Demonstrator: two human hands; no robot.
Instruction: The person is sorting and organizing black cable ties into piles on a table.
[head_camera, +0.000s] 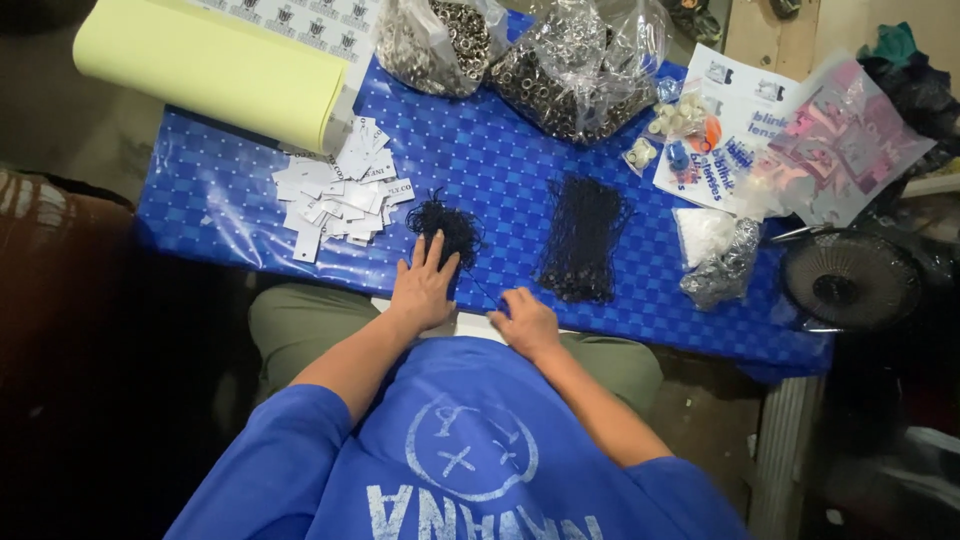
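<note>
Blue checked plastic sheeting covers the narrow work table (250, 190), which stands in a dim room with a dark floor on either side. The left hand (423, 287) lies flat on the sheeting, fingers (430, 255) spread and gripping nothing; their tips touch the tangled clump of thin black cords (445, 225). The right hand (525, 318) rests near the table edge with fingers curled; whether it pinches a cord cannot be told. Beyond the right fingers lies a straightened bundle of black cords (583, 240). Beyond and left of the left fingertips sits a heap of small white card tags (335, 195), with a pale yellow foam roll (210, 65) farther off. Clear bags of metal eyelets (570, 65) lie at the far edge. A black fan guard (850, 280) stands well to the right
</note>
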